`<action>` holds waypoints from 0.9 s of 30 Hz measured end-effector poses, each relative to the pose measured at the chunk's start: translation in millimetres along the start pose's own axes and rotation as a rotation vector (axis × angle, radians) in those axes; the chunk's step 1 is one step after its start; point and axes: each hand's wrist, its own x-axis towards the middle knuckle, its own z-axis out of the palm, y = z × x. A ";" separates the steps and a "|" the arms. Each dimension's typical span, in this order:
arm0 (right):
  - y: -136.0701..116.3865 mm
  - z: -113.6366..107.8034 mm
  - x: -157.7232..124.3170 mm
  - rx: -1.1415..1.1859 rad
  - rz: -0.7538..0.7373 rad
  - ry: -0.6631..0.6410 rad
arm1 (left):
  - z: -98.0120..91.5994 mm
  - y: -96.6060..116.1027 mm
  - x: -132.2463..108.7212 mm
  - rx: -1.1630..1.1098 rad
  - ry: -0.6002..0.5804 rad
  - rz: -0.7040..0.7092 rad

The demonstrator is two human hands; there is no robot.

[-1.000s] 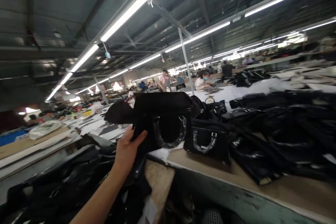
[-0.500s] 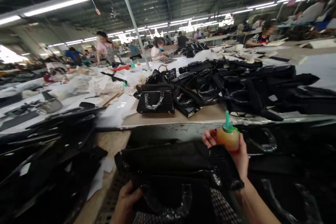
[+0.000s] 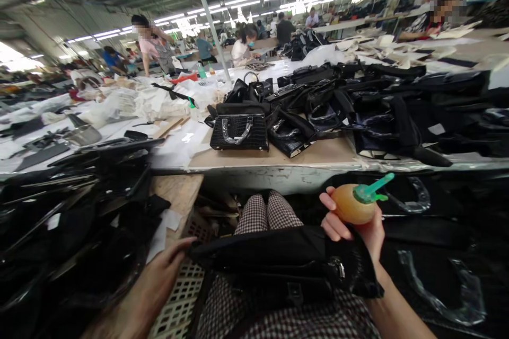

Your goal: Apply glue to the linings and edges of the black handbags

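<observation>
My right hand (image 3: 374,235) is closed round a squeeze bottle (image 3: 352,204) of amber liquid with a green nozzle, tilted to the right. Its lower fingers are against the black handbag (image 3: 270,251), whose right end covers part of my wrist. The bag lies across my lap with its upper side towards me; a small metal clasp shows on its front. My left hand (image 3: 170,259) is at the bag's left corner, fingers stretched out, fingertips at its edge. Whether they touch it is hard to tell.
More black bags (image 3: 345,111) are heaped on the table ahead, one handbag (image 3: 239,131) upright at the front. Black pieces (image 3: 79,222) lie on the left, by a plastic crate (image 3: 178,296). Further bags with wrapped handles (image 3: 445,296) are at my right. Several people work farther back.
The handbag has tipped, so its front handle no longer shows, and it sits lower on my lap. My left hand has moved left to its corner. The bottle has tilted right.
</observation>
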 end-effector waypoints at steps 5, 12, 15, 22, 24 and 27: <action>0.7 12.1 2.1 -0.001 0.013 0.039 | 10.7 99.6 -12.8 0.070 -0.014 0.475; -6.9 13.0 3.1 -0.104 0.003 0.145 | 131.5 168.2 -10.1 0.391 -0.554 0.889; -11.5 7.1 9.6 -0.191 0.015 0.226 | 152.5 161.2 -7.1 0.333 -0.606 1.223; 1.9 14.6 28.5 -0.256 -0.013 0.378 | 160.2 154.9 -17.7 0.123 -0.154 1.519; 12.4 24.5 30.4 -0.282 0.019 0.435 | 159.9 156.2 -16.2 0.151 -0.189 1.580; 26.8 39.4 34.1 -0.339 -0.003 0.502 | 154.8 156.8 -8.7 0.194 -0.434 1.649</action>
